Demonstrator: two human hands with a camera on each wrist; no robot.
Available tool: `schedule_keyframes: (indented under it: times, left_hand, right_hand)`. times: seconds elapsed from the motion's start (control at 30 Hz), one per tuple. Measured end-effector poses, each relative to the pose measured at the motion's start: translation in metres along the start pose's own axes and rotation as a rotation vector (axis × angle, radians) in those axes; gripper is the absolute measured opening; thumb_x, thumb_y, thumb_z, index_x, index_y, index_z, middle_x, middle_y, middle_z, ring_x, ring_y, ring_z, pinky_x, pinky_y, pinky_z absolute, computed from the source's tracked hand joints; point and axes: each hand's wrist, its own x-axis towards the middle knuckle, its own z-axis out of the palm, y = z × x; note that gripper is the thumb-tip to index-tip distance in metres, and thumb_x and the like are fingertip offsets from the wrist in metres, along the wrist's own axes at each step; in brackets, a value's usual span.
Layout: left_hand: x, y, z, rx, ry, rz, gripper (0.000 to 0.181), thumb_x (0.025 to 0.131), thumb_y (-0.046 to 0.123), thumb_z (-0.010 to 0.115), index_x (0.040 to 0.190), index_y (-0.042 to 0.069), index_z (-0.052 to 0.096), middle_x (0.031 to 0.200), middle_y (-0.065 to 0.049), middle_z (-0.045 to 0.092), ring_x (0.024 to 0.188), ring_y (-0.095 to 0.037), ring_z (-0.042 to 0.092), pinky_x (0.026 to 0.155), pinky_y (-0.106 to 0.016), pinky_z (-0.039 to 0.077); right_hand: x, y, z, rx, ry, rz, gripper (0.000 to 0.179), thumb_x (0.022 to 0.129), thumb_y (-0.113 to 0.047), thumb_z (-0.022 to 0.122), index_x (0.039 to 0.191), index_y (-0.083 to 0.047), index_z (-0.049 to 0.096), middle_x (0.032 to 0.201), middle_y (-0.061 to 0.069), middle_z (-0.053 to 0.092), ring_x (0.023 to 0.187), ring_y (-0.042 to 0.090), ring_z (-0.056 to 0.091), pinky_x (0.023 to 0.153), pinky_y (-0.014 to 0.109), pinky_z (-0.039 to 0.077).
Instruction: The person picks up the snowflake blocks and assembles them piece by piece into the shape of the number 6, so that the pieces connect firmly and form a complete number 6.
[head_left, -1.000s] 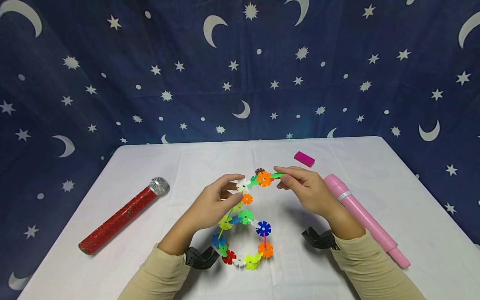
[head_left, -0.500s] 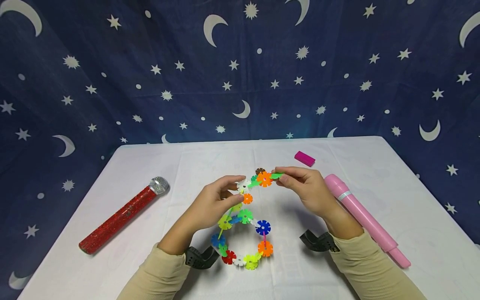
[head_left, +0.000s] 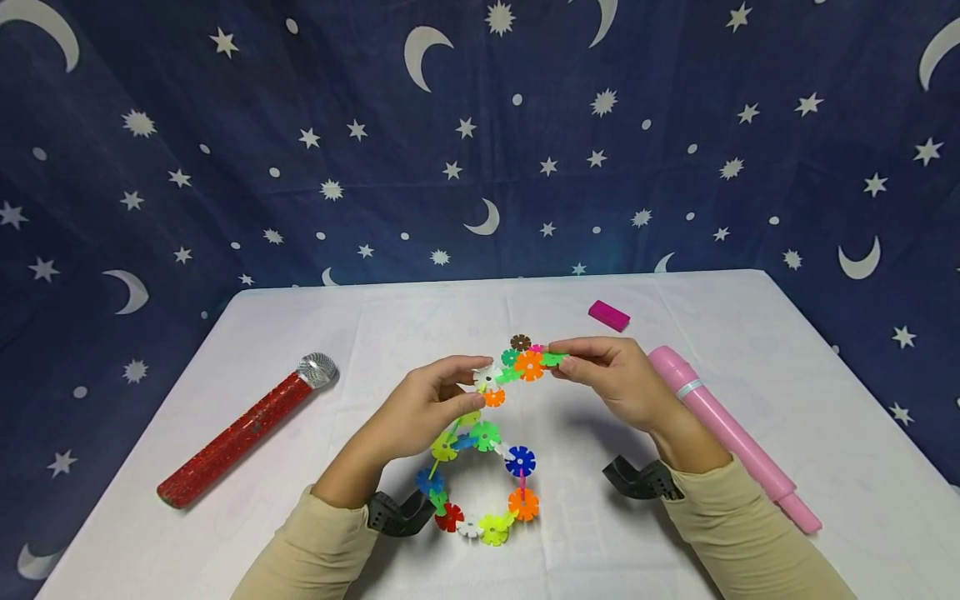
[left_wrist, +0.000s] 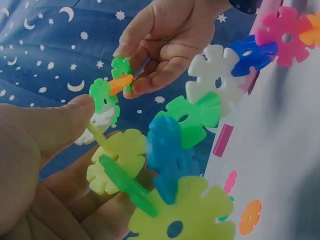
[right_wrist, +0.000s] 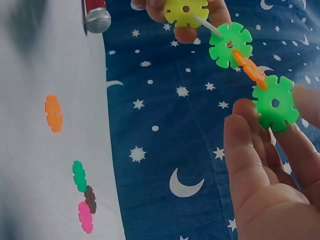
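A chain of colourful plastic snowflake discs, its lower part curved into a ring, hangs between both hands above the table. My left hand (head_left: 423, 408) grips the chain at its upper left, beside a white disc (head_left: 487, 377) and a yellow disc (left_wrist: 120, 160). My right hand (head_left: 611, 379) pinches the green disc (right_wrist: 275, 103) at the chain's end. An orange disc (right_wrist: 249, 68) joins that one to another green disc (right_wrist: 230, 45). The left wrist view shows the ring's blue disc (left_wrist: 170, 155) and large white disc (left_wrist: 212, 72) close up.
Loose discs lie on the white-covered table (head_left: 337, 475) beyond the chain: orange (right_wrist: 53, 113), teal (right_wrist: 79, 176), brown (right_wrist: 90, 199) and pink (right_wrist: 85, 217). A red microphone (head_left: 240, 437) lies left, a pink tube-shaped object (head_left: 738, 442) right, and a magenta block (head_left: 609, 316) at the back.
The ring part of the chain has shifted slightly left and down. The chain's upper end and right hand have dropped a little, uncovering more of the loose teal, brown and pink discs behind.
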Motion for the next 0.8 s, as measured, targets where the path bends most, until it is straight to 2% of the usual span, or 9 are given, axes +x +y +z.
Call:
schedule_keyframes:
  times: [0.1, 0.23, 0.33, 0.63, 0.8]
  left_hand:
    - [0.0, 0.0, 0.0, -0.011, -0.008, -0.005, 0.045, 0.098, 0.015, 0.067, 0.142, 0.01, 0.056, 0.129, -0.015, 0.062, 0.105, -0.025, 0.067, 0.088, -0.036, 0.055]
    - [-0.001, 0.001, 0.0, -0.02, -0.012, -0.007, 0.044, 0.098, 0.013, 0.067, 0.141, 0.009, 0.057, 0.128, -0.015, 0.062, 0.104, -0.024, 0.068, 0.087, -0.035, 0.056]
    - [-0.001, 0.001, -0.001, -0.015, -0.011, -0.002, 0.044, 0.097, 0.013, 0.067, 0.14, 0.008, 0.058, 0.126, -0.014, 0.063, 0.102, -0.023, 0.068, 0.086, -0.034, 0.056]
    - [-0.001, 0.001, 0.0, 0.017, -0.019, 0.003, 0.043, 0.097, 0.012, 0.067, 0.139, 0.009, 0.059, 0.127, -0.014, 0.063, 0.102, -0.022, 0.068, 0.085, -0.034, 0.056]
    - [-0.001, 0.003, -0.001, 0.013, -0.036, -0.005, 0.044, 0.097, 0.012, 0.068, 0.139, 0.009, 0.059, 0.128, -0.01, 0.064, 0.101, -0.02, 0.068, 0.084, -0.033, 0.056]
  right_hand:
    - [-0.001, 0.0, -0.002, 0.016, -0.017, 0.013, 0.028, 0.096, 0.005, 0.06, 0.119, 0.021, 0.06, 0.106, 0.008, 0.072, 0.094, 0.017, 0.071, 0.088, 0.027, 0.054]
    - [-0.001, -0.003, -0.003, -0.02, -0.035, 0.037, 0.027, 0.096, 0.003, 0.062, 0.118, 0.018, 0.063, 0.11, 0.018, 0.07, 0.095, 0.021, 0.071, 0.087, 0.028, 0.054]
    - [-0.003, -0.005, -0.005, -0.071, -0.036, 0.056, 0.027, 0.095, 0.001, 0.064, 0.119, 0.014, 0.065, 0.113, 0.021, 0.069, 0.095, 0.018, 0.069, 0.085, 0.027, 0.054]
    - [-0.005, -0.008, -0.008, -0.175, -0.053, 0.116, 0.027, 0.094, -0.006, 0.069, 0.118, 0.005, 0.07, 0.115, 0.014, 0.07, 0.099, 0.019, 0.067, 0.085, 0.028, 0.055]
    - [-0.006, -0.01, -0.012, -0.121, -0.121, 0.1, 0.026, 0.095, -0.002, 0.066, 0.117, 0.01, 0.068, 0.111, 0.017, 0.07, 0.097, 0.022, 0.069, 0.087, 0.029, 0.054]
